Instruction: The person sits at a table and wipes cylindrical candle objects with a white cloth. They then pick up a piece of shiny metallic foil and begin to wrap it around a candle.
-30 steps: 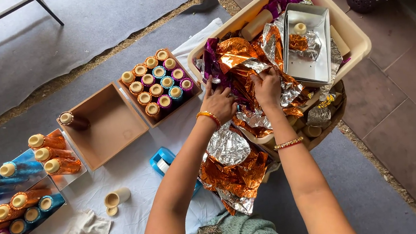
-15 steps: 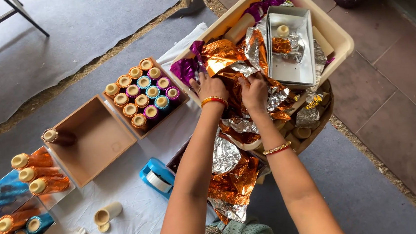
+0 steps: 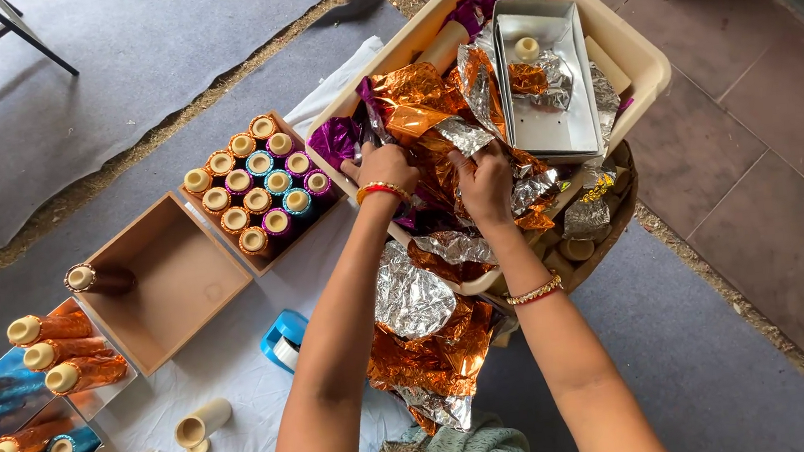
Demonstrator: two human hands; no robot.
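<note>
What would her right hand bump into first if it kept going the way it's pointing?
The right hand points up the picture, into the tub. It already grips silver foil; just beyond lies orange foil, probably first. The silver tray sits slightly to the side. Depth is hard to judge.

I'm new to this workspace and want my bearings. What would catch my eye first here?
Shiny orange and silver foil sheets heaped in a beige plastic tub at upper right, with the left hand and right hand both buried in them. More foil spills onto the white cloth below. Left of the tub, a cardboard box holds upright foil-wrapped tubes in neat rows.
</note>
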